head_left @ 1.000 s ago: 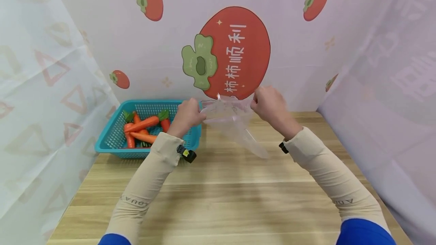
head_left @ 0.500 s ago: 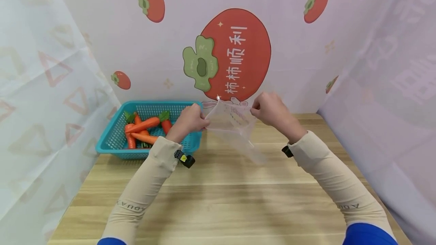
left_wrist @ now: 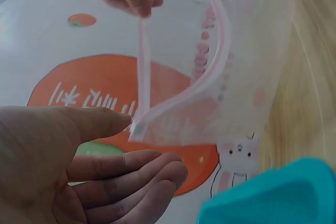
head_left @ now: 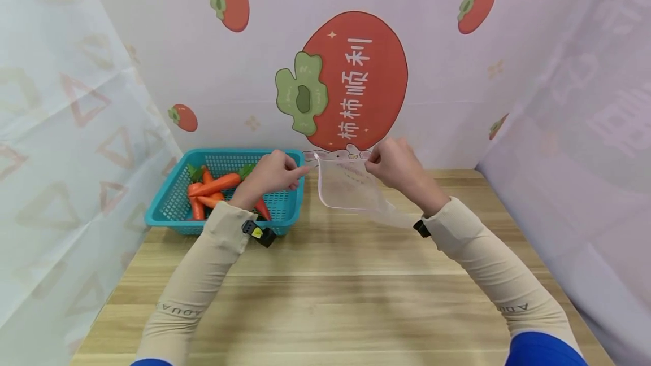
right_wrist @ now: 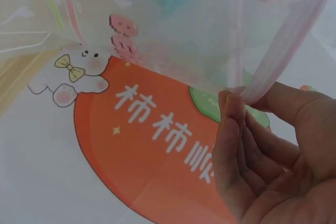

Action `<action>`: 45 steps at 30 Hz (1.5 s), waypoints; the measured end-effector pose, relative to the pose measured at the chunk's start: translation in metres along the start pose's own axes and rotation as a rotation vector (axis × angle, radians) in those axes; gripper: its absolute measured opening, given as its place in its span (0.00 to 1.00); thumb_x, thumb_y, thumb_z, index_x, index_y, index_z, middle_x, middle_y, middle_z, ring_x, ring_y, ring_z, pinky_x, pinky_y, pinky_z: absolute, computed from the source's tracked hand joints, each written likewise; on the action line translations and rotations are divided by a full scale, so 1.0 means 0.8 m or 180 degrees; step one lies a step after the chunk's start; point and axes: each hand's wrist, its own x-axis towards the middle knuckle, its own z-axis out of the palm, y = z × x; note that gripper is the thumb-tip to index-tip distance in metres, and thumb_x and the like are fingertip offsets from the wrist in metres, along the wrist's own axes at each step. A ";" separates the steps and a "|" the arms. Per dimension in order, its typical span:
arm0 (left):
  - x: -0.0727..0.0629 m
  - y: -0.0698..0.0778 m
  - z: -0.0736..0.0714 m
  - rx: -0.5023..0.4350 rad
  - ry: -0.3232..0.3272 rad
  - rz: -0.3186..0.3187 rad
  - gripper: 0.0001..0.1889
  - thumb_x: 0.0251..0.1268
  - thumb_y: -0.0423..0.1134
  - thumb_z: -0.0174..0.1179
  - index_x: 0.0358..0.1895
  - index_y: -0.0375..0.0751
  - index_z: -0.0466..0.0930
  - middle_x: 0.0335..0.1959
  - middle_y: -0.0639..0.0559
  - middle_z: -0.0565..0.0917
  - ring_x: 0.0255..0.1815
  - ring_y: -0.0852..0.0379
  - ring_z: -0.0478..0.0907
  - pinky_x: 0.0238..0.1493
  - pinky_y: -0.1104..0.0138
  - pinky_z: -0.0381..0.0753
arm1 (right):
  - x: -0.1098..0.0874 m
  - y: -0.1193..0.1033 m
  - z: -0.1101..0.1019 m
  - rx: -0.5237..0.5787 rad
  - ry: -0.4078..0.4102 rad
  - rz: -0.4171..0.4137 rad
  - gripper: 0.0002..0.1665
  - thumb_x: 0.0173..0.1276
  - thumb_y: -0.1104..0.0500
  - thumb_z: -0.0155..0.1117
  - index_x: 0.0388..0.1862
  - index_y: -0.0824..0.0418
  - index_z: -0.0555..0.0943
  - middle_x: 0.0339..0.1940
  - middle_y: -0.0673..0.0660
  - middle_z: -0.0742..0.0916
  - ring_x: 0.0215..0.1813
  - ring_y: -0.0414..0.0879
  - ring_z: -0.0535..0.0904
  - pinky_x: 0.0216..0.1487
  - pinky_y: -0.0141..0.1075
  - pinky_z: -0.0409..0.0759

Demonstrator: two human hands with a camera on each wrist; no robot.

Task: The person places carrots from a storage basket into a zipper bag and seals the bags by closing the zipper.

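My right hand point(head_left: 399, 168) pinches the upper right of a clear zip bag point(head_left: 351, 188) between thumb and fingertips. In the right wrist view, the thumb and fingers point(right_wrist: 231, 111) meet at the pink-edged zip strip. The bag hangs over the table with its mouth spread apart, and faint pink print shows on its side. My left hand point(head_left: 272, 173) is beside the bag, in front of the basket, holding nothing. Its thumb and fingers are apart in the left wrist view, the thumb tip close to the bag's slider corner point(left_wrist: 138, 128).
A blue plastic basket point(head_left: 152, 218) holding several carrots point(head_left: 218, 184) stands at the back left of the wooden table point(head_left: 346, 298). Printed white cloth point(head_left: 437, 72) walls the table at the back and both sides.
My left hand has let go of the bag's left edge and shifted slightly left. The bag's mouth hangs wider apart, while my right hand keeps its pinch on the other end.
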 end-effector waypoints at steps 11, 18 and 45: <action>-0.014 -0.053 -0.043 0.0380 0.0042 -0.0027 0.16 0.78 0.47 0.61 0.52 0.39 0.91 0.50 0.41 0.91 0.47 0.47 0.87 0.49 0.54 0.86 | -0.002 0.006 0.003 0.0047 0.0034 0.0042 0.12 0.70 0.63 0.66 0.30 0.64 0.93 0.28 0.58 0.93 0.25 0.48 0.81 0.24 0.35 0.75; -0.024 -0.083 -0.068 0.0675 -0.0126 0.0103 0.17 0.78 0.42 0.62 0.59 0.34 0.87 0.58 0.36 0.89 0.56 0.41 0.86 0.59 0.45 0.86 | -0.002 0.005 0.004 0.0063 -0.0033 0.0003 0.13 0.70 0.63 0.64 0.30 0.63 0.93 0.24 0.57 0.91 0.22 0.46 0.78 0.22 0.34 0.72; -0.030 -0.189 -0.134 0.1070 -0.0292 -0.0849 0.08 0.69 0.33 0.66 0.42 0.29 0.88 0.27 0.42 0.86 0.28 0.50 0.73 0.31 0.63 0.74 | -0.004 0.009 0.002 0.0100 -0.0020 0.0034 0.13 0.70 0.64 0.64 0.29 0.63 0.92 0.24 0.56 0.91 0.25 0.48 0.78 0.24 0.35 0.72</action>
